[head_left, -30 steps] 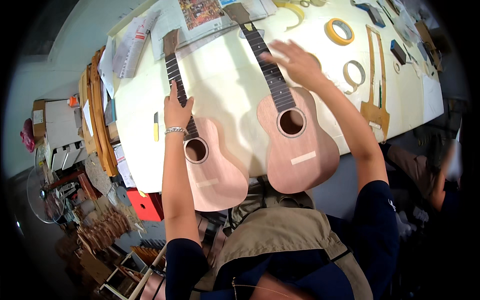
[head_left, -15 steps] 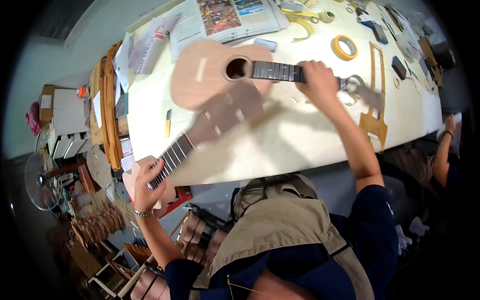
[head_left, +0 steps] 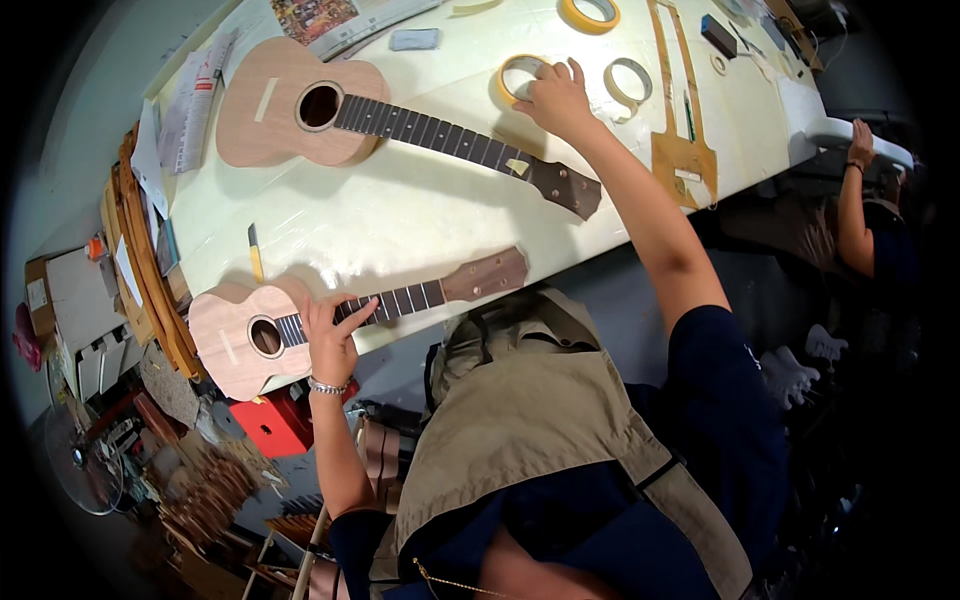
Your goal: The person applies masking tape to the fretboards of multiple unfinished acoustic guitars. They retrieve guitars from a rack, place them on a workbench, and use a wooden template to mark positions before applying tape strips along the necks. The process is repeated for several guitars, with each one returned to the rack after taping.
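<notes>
An unfinished ukulele (head_left: 235,350) lies along the table's near left edge, its dark headstock toward the right. My left hand (head_left: 332,338) grips its neck beside the sound hole, fingers over the fretboard. Farther back, a second pale wooden ukulele (head_left: 262,135) lies face up, its neck slanting to the right and nearer to me; a small yellowish patch sits near its headstock. To the right of that, my right hand (head_left: 556,98) has its fingers at the right rim of a yellow roll of tape (head_left: 508,85), the thumb side pinching it and one finger raised.
Another yellow tape roll (head_left: 590,18), a paler tape roll (head_left: 628,85) and a tan slotted template (head_left: 684,150) are on the right. A yellow-handled cutter (head_left: 256,258) lies between the ukuleles' left ends. Newspaper (head_left: 350,22) covers the back. Another person's hand (head_left: 860,145) shows far right.
The near ukulele, earlier tilted and blurred, now lies along the table's edge. My right hand has left the far ukulele's neck for the tape roll. The view has shifted.
</notes>
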Available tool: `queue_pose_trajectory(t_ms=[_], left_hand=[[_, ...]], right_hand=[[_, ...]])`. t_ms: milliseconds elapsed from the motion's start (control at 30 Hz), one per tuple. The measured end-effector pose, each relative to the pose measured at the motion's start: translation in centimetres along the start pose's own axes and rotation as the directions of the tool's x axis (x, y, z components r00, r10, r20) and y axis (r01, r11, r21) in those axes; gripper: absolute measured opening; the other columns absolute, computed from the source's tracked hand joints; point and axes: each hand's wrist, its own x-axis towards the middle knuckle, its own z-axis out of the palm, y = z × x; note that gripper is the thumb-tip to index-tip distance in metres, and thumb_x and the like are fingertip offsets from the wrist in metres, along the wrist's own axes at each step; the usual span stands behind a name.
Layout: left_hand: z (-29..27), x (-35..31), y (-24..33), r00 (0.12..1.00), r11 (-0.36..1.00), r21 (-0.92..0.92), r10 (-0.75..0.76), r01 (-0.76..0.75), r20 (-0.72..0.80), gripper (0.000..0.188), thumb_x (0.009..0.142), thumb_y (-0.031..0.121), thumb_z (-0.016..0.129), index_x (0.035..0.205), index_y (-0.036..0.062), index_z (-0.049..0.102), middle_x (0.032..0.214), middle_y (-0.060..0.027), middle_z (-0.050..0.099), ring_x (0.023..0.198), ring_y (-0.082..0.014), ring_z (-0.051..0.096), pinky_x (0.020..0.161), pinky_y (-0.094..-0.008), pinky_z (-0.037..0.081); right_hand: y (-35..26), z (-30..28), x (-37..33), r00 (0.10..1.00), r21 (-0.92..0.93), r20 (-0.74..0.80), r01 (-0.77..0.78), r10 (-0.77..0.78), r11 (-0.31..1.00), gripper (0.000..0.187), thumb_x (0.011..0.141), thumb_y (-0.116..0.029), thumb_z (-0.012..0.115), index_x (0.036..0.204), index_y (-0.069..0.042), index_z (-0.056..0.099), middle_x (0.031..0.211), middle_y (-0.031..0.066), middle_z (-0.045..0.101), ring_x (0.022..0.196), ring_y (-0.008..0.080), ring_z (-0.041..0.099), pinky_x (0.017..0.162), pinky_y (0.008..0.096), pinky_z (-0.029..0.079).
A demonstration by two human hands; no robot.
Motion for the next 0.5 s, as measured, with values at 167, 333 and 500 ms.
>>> queue_pose_trajectory(t_ms=[167, 333, 500], left_hand=[[0.1, 0.6, 1.9, 0.997, 0.999, 0.043, 0.001, 0.002, -0.077, 0.044, 0.071, 0.005, 0.065, 0.112, 0.0216, 0.065, 0.116, -0.0071, 0.053, 0.114, -0.0290, 0.047, 0.105, -0.0531, 0.023], [1.4, 1.8, 5.9, 0.961, 0.981, -0.155, 0.075, -0.119, -0.267, 0.037, 0.071, 0.005, 0.070, 0.107, 0.0120, 0.066, 0.109, -0.0076, 0.059, 0.104, -0.0287, 0.055, 0.097, -0.0476, 0.036], [4.0, 2.9, 10.8, 0.971, 0.450, -0.887, -0.241, 0.104, -0.008, 0.039, 0.076, 0.003, 0.069, 0.113, 0.0009, 0.059, 0.106, -0.0103, 0.062, 0.099, -0.0208, 0.058, 0.093, -0.0353, 0.044]], right_hand=[[1.5, -3.4, -0.6, 0.886, 0.837, 0.240, -0.395, 0.396, 0.378, 0.030, 0.092, -0.030, 0.047, 0.103, -0.004, 0.054, 0.074, 0.0105, 0.067, 0.076, 0.0215, 0.064, 0.088, 0.0354, 0.045], [-3.3, -9.8, -7.3, 0.895, 0.807, 0.224, 0.052, 0.386, -0.588, 0.049, 0.086, -0.007, 0.056, 0.128, 0.004, 0.032, 0.110, 0.0199, 0.060, 0.103, 0.0229, 0.058, 0.090, 0.0345, 0.045], [-13.3, -11.9, -14.1, 0.843, 0.647, 0.420, -0.019, 0.336, -0.762, 0.045, 0.080, 0.010, 0.057, 0.121, 0.002, 0.043, 0.117, 0.0171, 0.056, 0.114, 0.0228, 0.053, 0.094, 0.0331, 0.043]])
